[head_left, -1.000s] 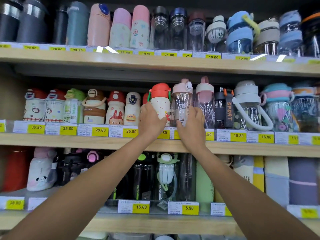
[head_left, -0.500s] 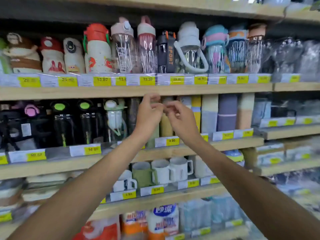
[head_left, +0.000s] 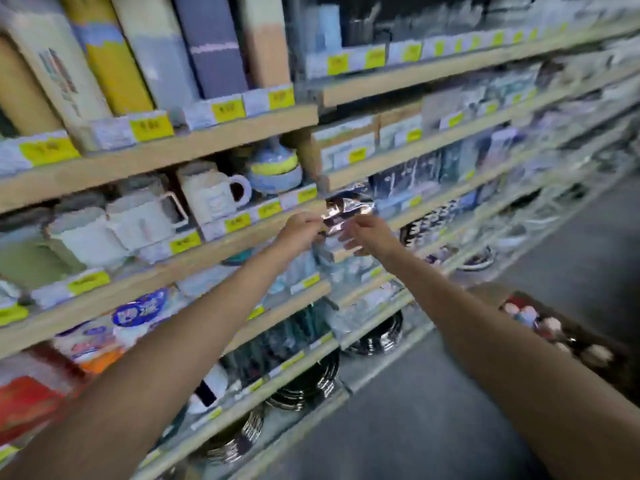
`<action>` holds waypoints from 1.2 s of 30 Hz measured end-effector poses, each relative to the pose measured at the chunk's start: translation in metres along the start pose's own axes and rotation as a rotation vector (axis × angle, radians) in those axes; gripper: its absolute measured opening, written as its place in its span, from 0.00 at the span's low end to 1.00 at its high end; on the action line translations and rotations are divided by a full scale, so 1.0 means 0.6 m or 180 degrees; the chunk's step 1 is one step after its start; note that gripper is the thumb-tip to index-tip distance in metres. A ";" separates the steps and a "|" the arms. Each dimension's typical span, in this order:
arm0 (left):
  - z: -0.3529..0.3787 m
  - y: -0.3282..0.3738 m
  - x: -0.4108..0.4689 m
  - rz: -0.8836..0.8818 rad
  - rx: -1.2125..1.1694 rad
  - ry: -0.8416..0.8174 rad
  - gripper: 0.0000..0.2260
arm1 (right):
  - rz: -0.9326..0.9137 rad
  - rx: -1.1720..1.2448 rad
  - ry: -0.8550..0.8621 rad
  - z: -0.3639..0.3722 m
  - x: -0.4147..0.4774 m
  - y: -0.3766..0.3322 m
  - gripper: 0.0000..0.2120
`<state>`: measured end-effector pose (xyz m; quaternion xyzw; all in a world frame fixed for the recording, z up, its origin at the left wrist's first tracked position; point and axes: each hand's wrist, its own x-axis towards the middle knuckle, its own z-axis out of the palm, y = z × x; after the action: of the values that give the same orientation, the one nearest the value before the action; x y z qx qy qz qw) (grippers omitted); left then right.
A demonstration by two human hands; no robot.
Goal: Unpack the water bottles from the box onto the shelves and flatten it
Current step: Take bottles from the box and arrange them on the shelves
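Note:
Both arms reach out in front of the shelves. Between the hands is a crumpled piece of clear shiny plastic wrap (head_left: 348,206). My left hand (head_left: 300,231) pinches its left edge. My right hand (head_left: 367,236) holds its right side with the thumb up and the fingers partly spread; blur hides the exact grip. On the floor at the lower right stands the brown cardboard box (head_left: 620,368), with several round bottle caps (head_left: 540,322) showing inside it. No water bottle is in either hand.
Wooden shelves (head_left: 207,140) with yellow price tags run diagonally across the view. They hold tall flasks (head_left: 211,46), white mugs (head_left: 211,194), bowls and dark plates lower down. Grey aisle floor (head_left: 450,410) lies between the shelves and the box.
The view has swung down and to the right, away from the bottle shelf toward the lower shelves and the floor. My hands came off the bottles, lowered, and now hold plastic wrap together.

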<state>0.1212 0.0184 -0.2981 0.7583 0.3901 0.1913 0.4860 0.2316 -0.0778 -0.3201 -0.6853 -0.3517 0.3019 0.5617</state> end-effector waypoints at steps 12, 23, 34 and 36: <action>0.528 0.021 0.162 -0.0263 0.0323 -0.1794 0.04 | 0.1387 -0.0134 0.1007 -0.423 0.052 0.322 0.09; 1.019 0.133 0.365 -0.0486 0.0530 -0.2917 0.11 | 0.2296 -0.0157 0.1803 -0.815 0.141 0.530 0.14; 1.412 0.157 0.418 -0.0841 0.1084 -0.3135 0.16 | 0.3034 0.0556 0.1898 -1.119 0.150 0.746 0.14; 1.470 0.146 0.432 -0.0760 0.1209 -0.3096 0.16 | 0.3111 0.0522 0.1821 -1.162 0.157 0.786 0.14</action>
<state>0.9083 -0.3182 -0.6441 0.7844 0.2311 -0.3128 0.4832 0.9164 -0.4465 -0.6553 -0.7769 0.1967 0.3554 0.4811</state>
